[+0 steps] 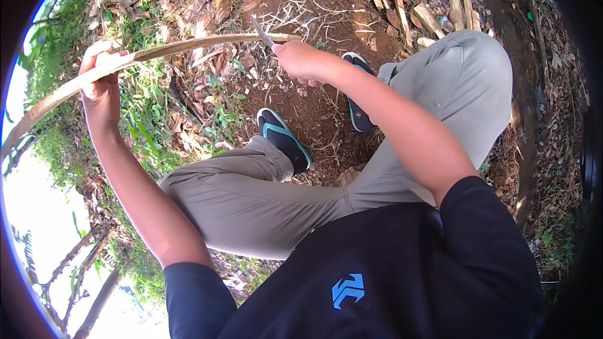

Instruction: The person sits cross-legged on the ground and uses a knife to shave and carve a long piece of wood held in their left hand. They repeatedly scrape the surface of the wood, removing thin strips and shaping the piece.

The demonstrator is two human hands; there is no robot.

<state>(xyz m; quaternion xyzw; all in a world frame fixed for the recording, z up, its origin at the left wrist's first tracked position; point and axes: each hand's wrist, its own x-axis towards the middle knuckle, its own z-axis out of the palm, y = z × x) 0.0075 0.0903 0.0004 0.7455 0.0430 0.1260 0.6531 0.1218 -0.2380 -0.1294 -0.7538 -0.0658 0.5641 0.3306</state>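
Note:
A long pale wooden strip (188,44) stretches from the far left rim to the middle of the view, bending in the fisheye picture. My left hand (100,72) is closed round it at the left, fingers wrapped over the wood. My right hand (301,63) is closed round the handle of a knife (261,30), the handle itself mostly hidden by my fingers. The blade slants up and left from my fist and lies against or just over the strip near its right end; whether it cuts into the wood I cannot tell.
Split wood pieces (428,21) lie at the far right among dry leaves. Thin twigs (304,16) and shavings litter the brown soil (270,97) beyond my sandals (284,140). Green plants (147,119) grow on the left. My bent knees (471,69) frame the near ground.

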